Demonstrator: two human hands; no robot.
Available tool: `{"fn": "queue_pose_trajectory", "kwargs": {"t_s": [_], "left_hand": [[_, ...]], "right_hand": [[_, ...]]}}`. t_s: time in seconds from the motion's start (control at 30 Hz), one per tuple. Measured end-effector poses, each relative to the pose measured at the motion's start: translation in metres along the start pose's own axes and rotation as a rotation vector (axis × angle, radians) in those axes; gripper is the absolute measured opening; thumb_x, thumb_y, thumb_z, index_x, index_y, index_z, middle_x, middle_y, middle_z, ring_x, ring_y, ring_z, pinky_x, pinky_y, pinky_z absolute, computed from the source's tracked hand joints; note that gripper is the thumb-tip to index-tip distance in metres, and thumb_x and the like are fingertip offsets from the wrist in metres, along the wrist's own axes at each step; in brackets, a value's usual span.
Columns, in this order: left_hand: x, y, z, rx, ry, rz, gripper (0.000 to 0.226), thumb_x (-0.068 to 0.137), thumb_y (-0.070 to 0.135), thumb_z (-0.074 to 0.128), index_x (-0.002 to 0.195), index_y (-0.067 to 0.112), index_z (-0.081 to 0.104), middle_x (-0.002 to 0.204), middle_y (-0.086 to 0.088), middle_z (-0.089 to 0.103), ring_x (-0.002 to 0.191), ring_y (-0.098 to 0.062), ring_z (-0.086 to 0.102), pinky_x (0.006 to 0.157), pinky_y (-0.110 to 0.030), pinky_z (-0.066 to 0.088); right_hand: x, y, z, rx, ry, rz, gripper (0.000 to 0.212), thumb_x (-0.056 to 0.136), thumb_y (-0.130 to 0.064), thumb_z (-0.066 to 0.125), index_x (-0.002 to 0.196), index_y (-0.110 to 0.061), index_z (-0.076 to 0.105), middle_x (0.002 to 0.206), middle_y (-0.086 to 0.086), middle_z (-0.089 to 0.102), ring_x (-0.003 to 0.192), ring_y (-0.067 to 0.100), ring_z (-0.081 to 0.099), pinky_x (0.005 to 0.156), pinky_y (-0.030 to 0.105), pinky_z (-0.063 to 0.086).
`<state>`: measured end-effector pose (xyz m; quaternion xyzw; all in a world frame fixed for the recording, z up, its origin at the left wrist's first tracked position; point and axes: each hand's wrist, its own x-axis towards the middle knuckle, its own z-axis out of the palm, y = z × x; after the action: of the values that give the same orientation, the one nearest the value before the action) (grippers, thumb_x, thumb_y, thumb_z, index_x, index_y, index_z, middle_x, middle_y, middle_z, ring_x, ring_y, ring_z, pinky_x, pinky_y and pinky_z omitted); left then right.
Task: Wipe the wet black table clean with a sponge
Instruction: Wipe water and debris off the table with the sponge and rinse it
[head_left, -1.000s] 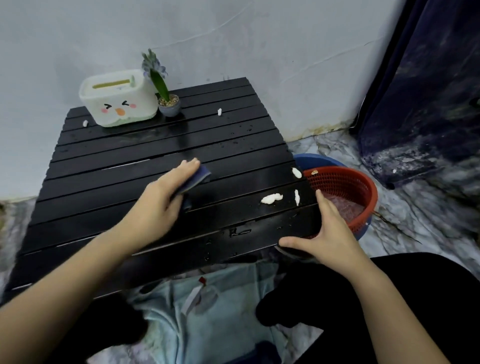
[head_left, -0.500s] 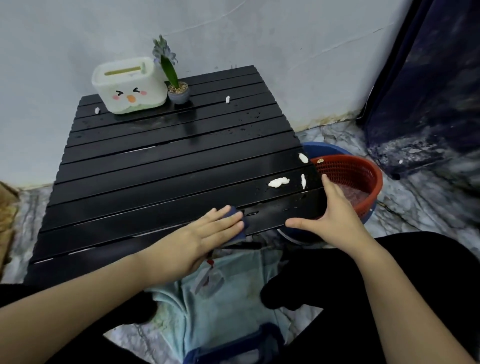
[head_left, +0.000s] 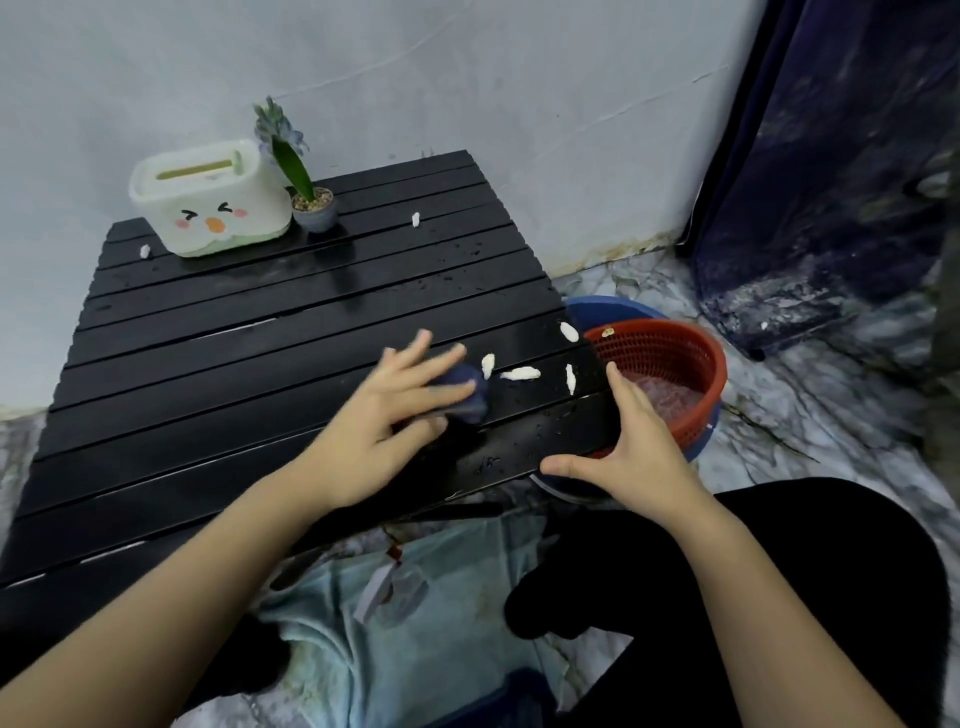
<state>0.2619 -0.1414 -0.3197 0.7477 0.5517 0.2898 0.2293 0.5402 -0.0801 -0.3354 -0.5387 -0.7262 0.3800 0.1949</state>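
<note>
Left hand (head_left: 400, 410): fingers spread, pressing sponge (head_left: 467, 397) on table (head_left: 234, 374). Right hand (head_left: 631, 457): open, bracing the edge. Risk: scraps (head_left: 521, 373) at sponge's 3 o'clock missing basket (head_left: 691, 364), falling floorward.

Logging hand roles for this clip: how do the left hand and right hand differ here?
The left hand presses the dark blue sponge on the table top; the right hand holds nothing. The left lies flat on the slats; the right cups the table's corner beside the red basket. Both have straight fingers.
</note>
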Motion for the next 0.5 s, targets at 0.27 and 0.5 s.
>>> {"fn": "queue_pose_trajectory", "kwargs": {"t_s": [0.27,0.5], "left_hand": [[-0.001,-0.019,0.03,0.379,-0.016,-0.141,0.06,0.1,0.051,0.024,0.152,0.023,0.024,0.16,0.001,0.022,0.149,-0.02,0.015,0.119,-0.047,0.019],[0.092,-0.013,0.064,0.267,-0.158,0.151,0.05,0.101,0.039,0.04,0.148,0.023,0.037,0.156,0.003,0.032,0.148,-0.029,0.017,0.12,-0.045,0.008]], "right_hand": [[0.003,0.003,0.0,-0.037,-0.026,0.037,0.141,0.051,-0.062,0.085,0.158,-0.02,0.004,0.163,-0.009,0.013,0.148,0.007,0.015,0.111,0.019,0.014],[0.004,0.002,0.0,-0.054,-0.031,0.032,0.142,0.05,-0.066,0.084,0.158,-0.02,0.003,0.163,-0.01,0.01,0.144,-0.002,0.01,0.11,0.017,0.014]]}}
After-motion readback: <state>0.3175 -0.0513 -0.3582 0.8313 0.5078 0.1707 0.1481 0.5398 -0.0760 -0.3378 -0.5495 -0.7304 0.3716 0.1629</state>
